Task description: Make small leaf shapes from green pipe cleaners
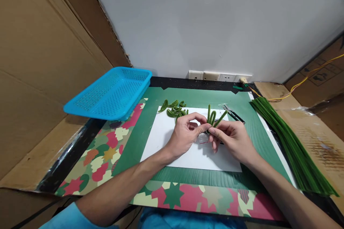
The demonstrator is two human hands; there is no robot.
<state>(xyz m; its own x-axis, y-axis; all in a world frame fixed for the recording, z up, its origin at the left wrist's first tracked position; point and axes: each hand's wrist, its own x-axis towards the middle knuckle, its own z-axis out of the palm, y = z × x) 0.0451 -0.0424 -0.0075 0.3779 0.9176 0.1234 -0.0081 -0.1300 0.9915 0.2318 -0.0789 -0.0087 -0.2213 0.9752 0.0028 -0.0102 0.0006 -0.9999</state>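
Between my fingertips I hold a green pipe cleaner (212, 117), bent into a loop with two ends that spread upward. My left hand (186, 130) pinches its base from the left. From the right, my right hand (229, 136) closes on the same base, thumb against thumb. Both hands hover over a sheet of white paper (158, 146). Several folded green pipe cleaner pieces (174, 109) lie at the paper's far left edge. A pair of black-handled snips (233, 113) rests just beyond my right hand. Something small and clear below my hands is partly hidden.
A blue perforated basket (107, 94) stands at the back left. Along the right edge lies a long bundle of green pipe cleaners (290, 146). Cardboard (48, 61) rises on the left, and power sockets (211, 76) line the wall behind, with a yellow cable (301, 82) at right.
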